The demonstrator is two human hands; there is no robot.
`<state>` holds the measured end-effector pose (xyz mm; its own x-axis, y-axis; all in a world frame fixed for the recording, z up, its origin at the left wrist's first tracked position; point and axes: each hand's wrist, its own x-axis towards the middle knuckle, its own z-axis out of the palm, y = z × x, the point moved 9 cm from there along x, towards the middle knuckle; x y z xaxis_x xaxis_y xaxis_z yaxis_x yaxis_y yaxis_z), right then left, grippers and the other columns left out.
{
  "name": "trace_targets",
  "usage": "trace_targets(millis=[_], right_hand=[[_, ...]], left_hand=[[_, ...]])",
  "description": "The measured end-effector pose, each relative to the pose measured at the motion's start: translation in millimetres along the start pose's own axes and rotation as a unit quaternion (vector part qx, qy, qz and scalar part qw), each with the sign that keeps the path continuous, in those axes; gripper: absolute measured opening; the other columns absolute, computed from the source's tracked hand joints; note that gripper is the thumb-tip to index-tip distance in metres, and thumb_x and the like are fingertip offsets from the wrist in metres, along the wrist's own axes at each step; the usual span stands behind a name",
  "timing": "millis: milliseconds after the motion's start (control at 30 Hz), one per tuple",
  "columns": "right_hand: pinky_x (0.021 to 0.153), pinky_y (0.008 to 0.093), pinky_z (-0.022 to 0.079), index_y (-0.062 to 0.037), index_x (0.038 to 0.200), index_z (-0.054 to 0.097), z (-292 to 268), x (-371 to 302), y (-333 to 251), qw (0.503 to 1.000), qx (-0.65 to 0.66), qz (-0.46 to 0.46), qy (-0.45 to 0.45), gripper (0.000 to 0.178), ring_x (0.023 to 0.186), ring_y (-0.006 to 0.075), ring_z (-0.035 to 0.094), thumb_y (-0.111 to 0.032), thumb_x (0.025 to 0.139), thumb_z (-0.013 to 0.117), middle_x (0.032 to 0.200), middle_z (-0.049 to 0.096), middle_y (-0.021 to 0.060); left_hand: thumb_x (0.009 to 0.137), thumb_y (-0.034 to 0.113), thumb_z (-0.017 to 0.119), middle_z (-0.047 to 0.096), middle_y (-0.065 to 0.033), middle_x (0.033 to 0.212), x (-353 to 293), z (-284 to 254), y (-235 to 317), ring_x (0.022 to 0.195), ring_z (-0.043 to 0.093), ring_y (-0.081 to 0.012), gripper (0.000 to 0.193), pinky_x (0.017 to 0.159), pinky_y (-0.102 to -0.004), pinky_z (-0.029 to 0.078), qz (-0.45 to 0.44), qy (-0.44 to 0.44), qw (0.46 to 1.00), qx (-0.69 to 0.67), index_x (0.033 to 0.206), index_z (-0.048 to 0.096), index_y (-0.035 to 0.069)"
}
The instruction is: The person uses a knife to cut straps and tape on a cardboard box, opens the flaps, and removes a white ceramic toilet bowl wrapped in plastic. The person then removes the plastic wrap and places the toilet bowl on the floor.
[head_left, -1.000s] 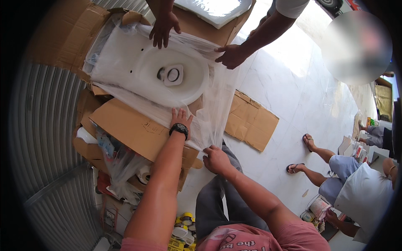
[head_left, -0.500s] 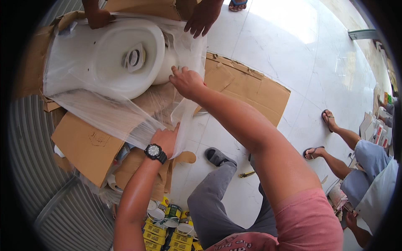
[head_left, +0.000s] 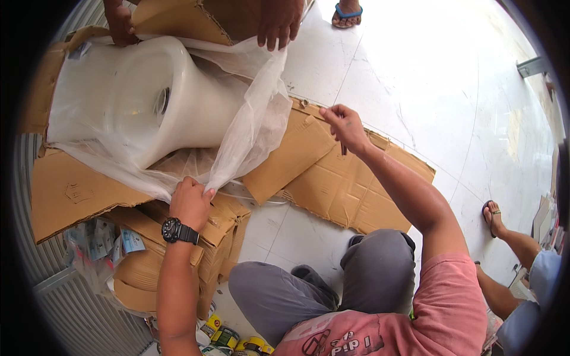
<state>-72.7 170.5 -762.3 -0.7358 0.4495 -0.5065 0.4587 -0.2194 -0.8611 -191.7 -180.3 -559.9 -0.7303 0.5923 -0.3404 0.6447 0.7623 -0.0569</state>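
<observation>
A white ceramic toilet bowl (head_left: 205, 110) lies tilted in an opened cardboard box, with clear plastic wrap (head_left: 256, 110) spread around and beneath it. My left hand (head_left: 190, 204), below the bowl, is closed on the gathered near edge of the wrap. Out to the right, over flattened cardboard (head_left: 350, 184), my right hand (head_left: 347, 127) is curled around a slim dark object (head_left: 344, 148); its kind is unclear. Another person's hands are at the far side: one (head_left: 122, 26) by the box edge, the other (head_left: 281, 24) on the wrap's far corner.
A loose box flap (head_left: 77, 190) and torn cardboard lie at left, beside small bagged parts (head_left: 101, 240). Paint cans (head_left: 225, 337) stand near my left arm. A ribbed metal shutter (head_left: 89, 314) borders the left. Another person's sandalled foot (head_left: 493, 216) rests on the tiles at right.
The bowl has tipped, its rim turning more upright. My right hand has drawn away rightward from the wrap. My left hand still grips the wrap, and I have lowered, knees now bent.
</observation>
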Motion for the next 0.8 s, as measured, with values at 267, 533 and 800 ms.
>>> trace_targets(millis=[267,533,800], right_hand=[[0.095,0.043,0.056,-0.0166,0.137,0.063,71,33,11,0.703,-0.671,-0.213,-0.105,0.082,0.113,0.0357,0.065,-0.048,0.066,0.091,0.138,0.052,0.0195],[0.068,0.0438,0.058,-0.0052,0.097,0.07,-40,1,62,0.844,-0.461,0.052,-0.269,0.033,0.074,0.0225,0.067,-0.032,0.082,0.081,0.07,0.061,0.0082],[0.042,0.0264,0.035,-0.0065,0.092,0.059,-286,-37,72,0.976,-0.164,0.14,-0.038,0.033,0.048,0.0084,0.045,-0.031,0.09,0.08,0.065,0.055,0.0006]], left_hand=[[0.106,0.014,0.055,0.066,-0.0225,0.102,-60,-157,-43,0.087,0.065,-0.0385,0.023,0.079,-0.043,0.053,-0.082,0.457,0.873,-0.148,0.111,0.065,-0.006],[0.103,0.003,0.05,0.068,-0.0195,0.091,-70,-182,-77,0.084,0.069,-0.0345,0.023,0.079,-0.0413,0.054,-0.196,0.452,0.847,-0.199,0.116,0.069,0.001],[0.091,-0.006,0.05,0.069,-0.0161,0.102,-83,-176,-70,0.086,0.067,-0.0358,0.032,0.079,-0.0403,0.053,-0.111,0.443,0.859,-0.234,0.111,0.073,0.004]])
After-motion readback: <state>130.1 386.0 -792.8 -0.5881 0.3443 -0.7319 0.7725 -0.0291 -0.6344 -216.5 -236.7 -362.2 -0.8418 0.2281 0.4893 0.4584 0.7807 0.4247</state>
